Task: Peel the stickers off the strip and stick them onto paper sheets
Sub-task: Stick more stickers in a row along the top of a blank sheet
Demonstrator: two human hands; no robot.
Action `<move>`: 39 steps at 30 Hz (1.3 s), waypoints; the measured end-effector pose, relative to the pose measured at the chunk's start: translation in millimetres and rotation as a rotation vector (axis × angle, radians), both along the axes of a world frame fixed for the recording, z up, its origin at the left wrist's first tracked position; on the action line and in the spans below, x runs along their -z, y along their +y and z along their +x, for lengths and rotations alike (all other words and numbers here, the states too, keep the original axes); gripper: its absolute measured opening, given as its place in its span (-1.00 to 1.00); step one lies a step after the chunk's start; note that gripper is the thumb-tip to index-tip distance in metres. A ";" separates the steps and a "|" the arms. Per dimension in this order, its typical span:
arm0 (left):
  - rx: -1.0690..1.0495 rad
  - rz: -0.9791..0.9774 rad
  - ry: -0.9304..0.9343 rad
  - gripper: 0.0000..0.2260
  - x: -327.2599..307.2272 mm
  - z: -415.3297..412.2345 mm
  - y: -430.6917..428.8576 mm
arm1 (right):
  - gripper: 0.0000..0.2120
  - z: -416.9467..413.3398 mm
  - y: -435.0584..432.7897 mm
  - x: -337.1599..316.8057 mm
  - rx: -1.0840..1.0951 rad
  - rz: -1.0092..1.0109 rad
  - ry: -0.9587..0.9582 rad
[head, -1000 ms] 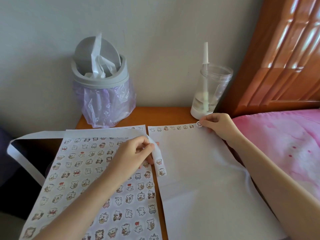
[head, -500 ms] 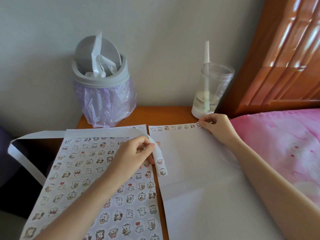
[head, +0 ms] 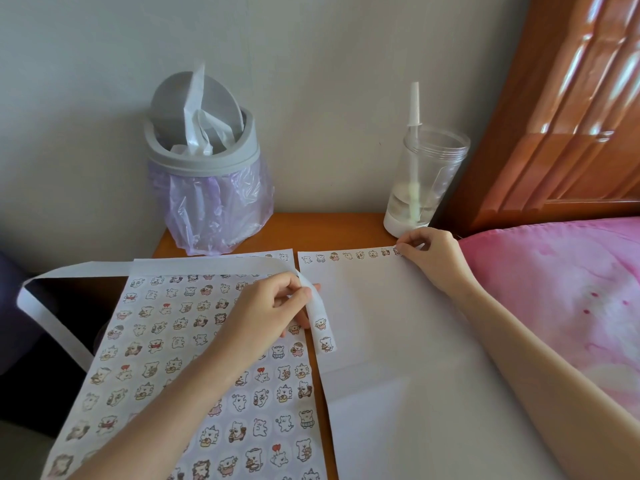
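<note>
Setting a small round sticker at the top edge of the plain white paper sheet, the right hand seemingly pinched it; the left hand pinched the long white backing strip. A slipping sheet could skew it.

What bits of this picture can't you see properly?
All in the head view:
1. The sticker at the right hand's fingertips: mostly covered by them, so I cannot tell if it is stuck down.
2. Some stickers on the left sheet: hidden under the left hand and forearm.
3. The near ends of the left sheet and the right sheet: cut off by the bottom edge.
4. The strip's far end: hidden behind the left sheet.
</note>
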State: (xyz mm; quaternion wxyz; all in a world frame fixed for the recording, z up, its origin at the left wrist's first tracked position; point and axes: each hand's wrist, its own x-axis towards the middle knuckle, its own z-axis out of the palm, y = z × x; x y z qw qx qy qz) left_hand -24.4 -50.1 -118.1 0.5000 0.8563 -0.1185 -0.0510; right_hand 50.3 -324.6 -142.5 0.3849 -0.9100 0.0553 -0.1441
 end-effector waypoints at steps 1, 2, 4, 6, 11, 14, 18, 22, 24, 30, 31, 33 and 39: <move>0.000 0.000 0.001 -0.78 0.2 0.1 0.0 | -0.89 -0.3 0.7 -0.2 0.004 -0.006 0.000; -0.002 0.001 0.003 -0.78 0.0 0.0 0.1 | -0.88 -0.5 1.2 -0.3 0.008 -0.013 0.000; -0.007 0.005 0.004 -0.79 -0.4 -0.4 -0.1 | -0.87 -1.0 1.8 -0.3 0.011 -0.029 -0.003; -0.006 0.005 0.004 -0.79 -0.8 -0.3 -0.5 | -0.88 -1.3 2.3 -0.1 0.017 -0.038 -0.007; -0.003 -0.003 0.016 -0.80 0.6 0.9 0.0 | -0.93 -2.1 1.7 2.8 0.013 -0.040 -0.025; 0.002 -0.012 0.024 -0.80 -1.1 -0.1 -0.3 | -0.93 -3.1 1.5 3.2 0.015 -0.027 -0.045; -0.001 -0.008 0.020 -0.80 -2.7 -1.1 -0.8 | -0.94 -4.1 2.6 3.4 0.017 -0.052 -0.059; 0.001 0.002 0.026 -0.80 -2.9 -0.8 -1.1 | -0.93 -2.1 2.1 5.4 0.031 -0.080 -0.071; 0.002 -0.003 0.030 -0.80 -3.1 -1.0 -1.1 | -0.90 -0.9 0.9 5.5 0.034 -0.075 -0.070; -0.007 -0.006 0.027 -0.79 -3.9 -1.7 -1.1 | -0.86 -1.9 1.8 5.6 0.039 -0.123 -0.093; -0.007 -0.003 0.026 -0.78 -3.6 -1.6 -1.2 | -0.85 -1.7 1.7 5.5 0.035 -0.130 -0.097; -0.005 0.006 0.024 -0.78 -3.0 -1.3 -1.0 | -0.86 -2.0 2.5 4.8 0.031 -0.132 -0.104; -0.006 0.011 0.020 -0.78 -1.0 0.3 -0.5 | -0.88 -5.5 7.4 1.5 0.057 -0.130 -0.070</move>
